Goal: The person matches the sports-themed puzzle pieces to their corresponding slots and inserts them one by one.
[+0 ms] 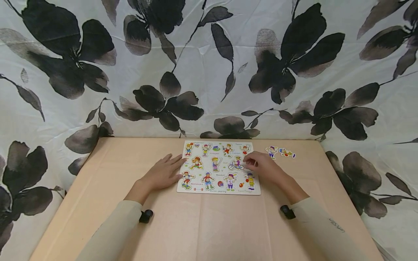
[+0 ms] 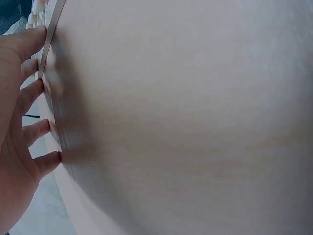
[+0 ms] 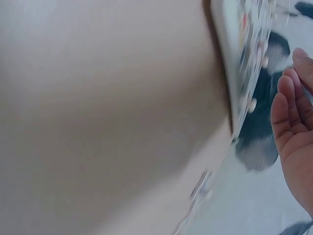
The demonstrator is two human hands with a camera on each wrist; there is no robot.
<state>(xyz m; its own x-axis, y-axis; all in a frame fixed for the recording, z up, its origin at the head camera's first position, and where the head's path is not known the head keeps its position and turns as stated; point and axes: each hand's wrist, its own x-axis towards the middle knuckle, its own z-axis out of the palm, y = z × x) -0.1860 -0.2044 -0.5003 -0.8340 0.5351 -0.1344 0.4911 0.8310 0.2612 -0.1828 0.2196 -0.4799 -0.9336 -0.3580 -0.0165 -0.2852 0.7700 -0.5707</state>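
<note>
A white puzzle board (image 1: 225,186) with colourful figures of people at sports lies on the table, several of them standing out as separate pieces. My left hand (image 1: 166,172) rests at its left edge, fingers spread and fingertips touching the side. Above the right part of the board is my right hand (image 1: 266,166), its fingers loosely bent beside the cyclist piece (image 1: 236,164). In the right wrist view no piece shows between the thumb and fingers (image 3: 281,115), which are raised off the board. Small round knobs (image 3: 252,105) stick up from the board there.
Two loose figure pieces, one (image 1: 271,152) upright and one (image 1: 287,153) lying sideways, are on the table just right of the board. The tan table (image 1: 228,228) ends at the back against a white cloth (image 1: 202,72) printed with dark flowers.
</note>
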